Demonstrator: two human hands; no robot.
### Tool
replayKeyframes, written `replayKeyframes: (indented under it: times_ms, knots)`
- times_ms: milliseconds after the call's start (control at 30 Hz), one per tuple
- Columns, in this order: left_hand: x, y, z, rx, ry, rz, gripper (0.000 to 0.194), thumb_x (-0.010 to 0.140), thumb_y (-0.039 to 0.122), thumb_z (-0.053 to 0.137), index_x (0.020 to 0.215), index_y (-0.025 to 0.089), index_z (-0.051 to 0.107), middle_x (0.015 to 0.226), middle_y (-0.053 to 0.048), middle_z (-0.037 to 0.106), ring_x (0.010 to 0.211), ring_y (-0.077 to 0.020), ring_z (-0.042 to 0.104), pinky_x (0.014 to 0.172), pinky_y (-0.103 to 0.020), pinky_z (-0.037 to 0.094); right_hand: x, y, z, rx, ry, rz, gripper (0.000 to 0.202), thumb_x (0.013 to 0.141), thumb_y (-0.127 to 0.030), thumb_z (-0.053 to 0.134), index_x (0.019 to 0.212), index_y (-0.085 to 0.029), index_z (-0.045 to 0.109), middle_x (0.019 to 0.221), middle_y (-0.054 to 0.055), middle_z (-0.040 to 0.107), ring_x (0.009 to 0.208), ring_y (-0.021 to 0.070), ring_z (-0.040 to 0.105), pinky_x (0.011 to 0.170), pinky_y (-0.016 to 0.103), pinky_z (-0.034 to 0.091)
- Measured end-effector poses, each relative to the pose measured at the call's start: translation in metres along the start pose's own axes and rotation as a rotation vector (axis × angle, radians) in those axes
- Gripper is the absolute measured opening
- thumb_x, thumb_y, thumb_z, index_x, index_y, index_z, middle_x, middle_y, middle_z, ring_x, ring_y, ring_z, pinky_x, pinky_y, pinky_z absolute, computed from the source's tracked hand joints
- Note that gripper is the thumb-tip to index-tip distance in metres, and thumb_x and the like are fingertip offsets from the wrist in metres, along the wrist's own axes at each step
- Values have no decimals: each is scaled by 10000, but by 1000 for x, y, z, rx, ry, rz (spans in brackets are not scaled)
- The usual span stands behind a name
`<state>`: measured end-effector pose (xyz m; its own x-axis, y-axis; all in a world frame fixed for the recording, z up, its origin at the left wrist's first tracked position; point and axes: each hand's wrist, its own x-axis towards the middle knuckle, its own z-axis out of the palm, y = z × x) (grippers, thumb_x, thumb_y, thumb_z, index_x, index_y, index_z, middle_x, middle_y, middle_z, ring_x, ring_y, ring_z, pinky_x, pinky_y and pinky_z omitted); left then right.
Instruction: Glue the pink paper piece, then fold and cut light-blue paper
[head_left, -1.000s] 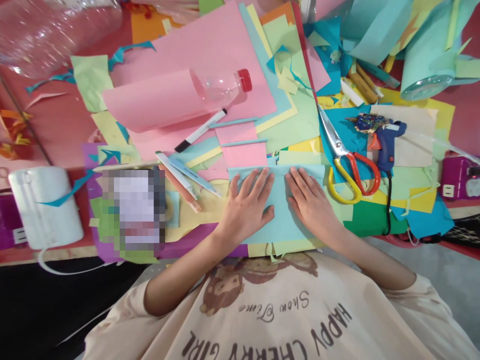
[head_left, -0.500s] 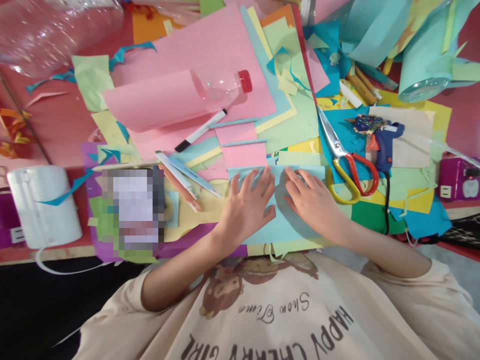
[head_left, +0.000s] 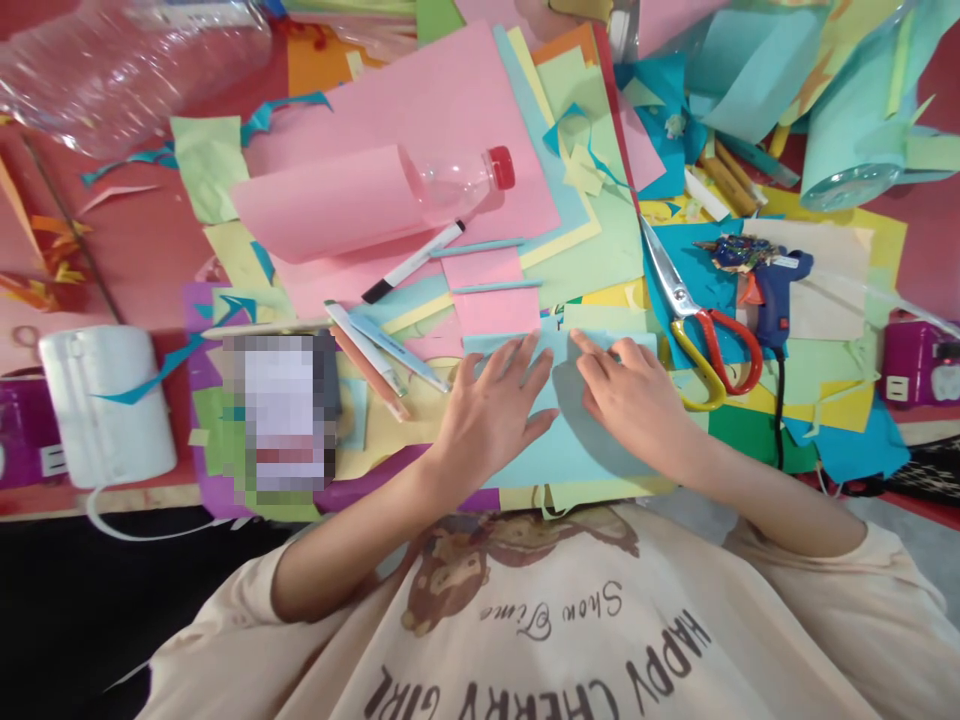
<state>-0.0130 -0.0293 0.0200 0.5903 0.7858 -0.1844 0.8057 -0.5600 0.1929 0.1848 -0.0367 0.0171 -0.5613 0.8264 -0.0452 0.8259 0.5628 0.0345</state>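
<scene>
1. I see both hands resting on a light blue sheet (head_left: 570,455) that lies at the near edge of the table (head_left: 142,260), right in front of the person's chest.
2. The left hand (head_left: 491,410) lies flat, fingers spread apart, palm pressing the sheet's left half; it grips nothing.
3. The right hand (head_left: 637,395) sits on the right half with its fingers bent, and the fingertips (head_left: 589,350) pinch at the sheet's far edge, where a narrow strip looks turned up (I cannot tell whether the paper is truly caught between finger and thumb).
4. The relation that matters: the sheet's long axis runs left to right, parallel to the near table edge, and its far edge lies just beyond both sets of fingertips, away from the body. The right hand is the nearer one to that edge; the left sits a little back.
5. Close by, toward the right edge of the table, lie scissors (head_left: 694,320) with red and yellow handles, and just beyond them a blue glue gun (head_left: 772,290). Neither touches a hand.
6. Toward the far side, a clear bottle (head_left: 465,180) with a red cap lies on pink paper (head_left: 420,110).
</scene>
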Motion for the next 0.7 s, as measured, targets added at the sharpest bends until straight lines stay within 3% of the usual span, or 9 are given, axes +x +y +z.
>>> replayKeyframes:
  times_ms: [367, 533, 700]
  knots:
    - [-22, -25, -3, 61, 57, -82, 472, 946, 412, 471, 1379, 232, 534, 1484, -131, 502, 1301, -348, 507, 946, -502, 477, -33, 28, -1, -34, 54, 157, 200, 921, -151, 456, 856, -149, 646, 1211, 102, 710, 803, 259, 483, 715, 407, 393]
    - [-27, -27, -1, 110, 47, -106, 478, 957, 426, 447, 1385, 227, 525, 1478, -150, 504, 1306, -337, 513, 948, -497, 478, -37, 35, 0, -52, 49, 164, 164, 934, -245, 522, 948, -141, 647, 1251, 115, 688, 890, 281, 506, 731, 405, 384]
    - [-27, -23, 0, 131, 45, -136, 486, 963, 428, 430, 1399, 229, 512, 1475, -195, 490, 1317, -344, 505, 924, -492, 494, -43, 47, 1, -62, 24, 191, 274, 912, -365, 607, 1060, -136, 632, 1250, 100, 691, 1006, 287, 521, 772, 403, 380]
